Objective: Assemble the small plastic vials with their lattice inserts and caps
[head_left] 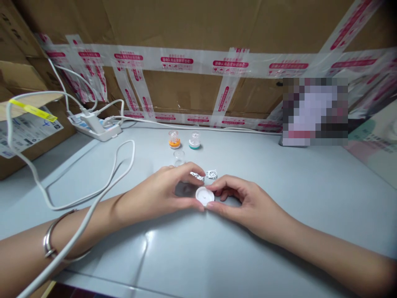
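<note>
A round white disc-shaped part (204, 196) is held between both hands over the grey table. My left hand (176, 188) has its thumb at the disc's near left edge and its fingers arched above the far side. My right hand (240, 196) pinches the disc's right edge between thumb and index finger. Just beyond the hands lie two small white openwork parts, the right one (211, 174) fully in sight and the left one (197, 176) partly behind my left fingers. A clear cup-like piece (179, 157) stands behind my left hand.
Two small clear-topped containers, one orange (174, 140) and one white and teal (194, 141), stand farther back. A power strip (99, 129) sits at the back left, its white cable (46, 194) looping across the left side. Taped cardboard (192, 95) borders the table (279, 256). A pixelated object is back right.
</note>
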{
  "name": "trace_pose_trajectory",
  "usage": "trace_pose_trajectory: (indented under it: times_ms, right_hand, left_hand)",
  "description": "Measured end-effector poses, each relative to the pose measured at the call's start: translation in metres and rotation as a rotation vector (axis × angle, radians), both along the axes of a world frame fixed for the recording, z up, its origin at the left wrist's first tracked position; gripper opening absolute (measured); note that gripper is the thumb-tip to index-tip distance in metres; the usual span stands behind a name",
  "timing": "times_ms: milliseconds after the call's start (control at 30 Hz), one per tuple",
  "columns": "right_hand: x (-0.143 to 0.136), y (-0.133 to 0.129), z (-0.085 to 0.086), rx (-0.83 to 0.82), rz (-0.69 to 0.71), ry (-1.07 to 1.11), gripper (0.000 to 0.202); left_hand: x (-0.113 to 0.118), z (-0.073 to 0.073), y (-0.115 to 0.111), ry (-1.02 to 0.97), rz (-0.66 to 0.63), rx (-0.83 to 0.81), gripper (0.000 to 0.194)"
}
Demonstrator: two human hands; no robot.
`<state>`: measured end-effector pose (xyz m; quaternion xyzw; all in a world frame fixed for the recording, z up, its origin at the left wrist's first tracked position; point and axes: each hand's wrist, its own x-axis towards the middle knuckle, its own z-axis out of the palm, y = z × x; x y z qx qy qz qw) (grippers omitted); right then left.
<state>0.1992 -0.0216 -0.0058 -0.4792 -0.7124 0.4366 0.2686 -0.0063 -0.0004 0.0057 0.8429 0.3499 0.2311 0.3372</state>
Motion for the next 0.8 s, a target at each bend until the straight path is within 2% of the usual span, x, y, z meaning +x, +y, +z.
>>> trace_pose_trajectory:
  times_ms: [67, 133, 267, 400, 600, 667, 800]
  right_hand:
    - [0.001, -0.001, 0.000, -0.014, 0.003, 0.014, 0.018]
    - [0.002, -0.001, -0.001, -0.043, 0.003, 0.038, 0.022]
    - [0.005, 0.001, 0.002, -0.087, -0.063, 0.114, 0.030]
    - [0.011, 0.012, 0.008, 0.032, -0.138, 0.076, 0.024]
    - [0.023, 0.034, 0.010, 0.190, -0.170, -0.153, 0.024]
    - [0.023, 0.037, 0.008, 0.248, -0.128, -0.194, 0.022]
    - [0.015, 0.037, 0.002, 0.355, 0.040, -0.220, 0.019]
  left_hand:
    - [-0.003, 0.004, 0.003, 0.014, 0.012, 0.028, 0.043]
    - [-0.006, 0.007, 0.007, 0.043, 0.038, 0.087, 0.035]
    - [-0.008, 0.005, 0.017, 0.136, 0.071, 0.378, 0.019]
    - [-0.006, -0.004, 0.021, 0.284, 0.039, 0.569, 0.024]
    - [-0.003, -0.011, 0.018, 0.475, 0.016, 0.654, 0.024]
    - [-0.003, -0.011, 0.017, 0.495, 0.005, 0.687, 0.024]
    - [-0.003, -0.013, 0.018, 0.519, 0.005, 0.750, 0.021]
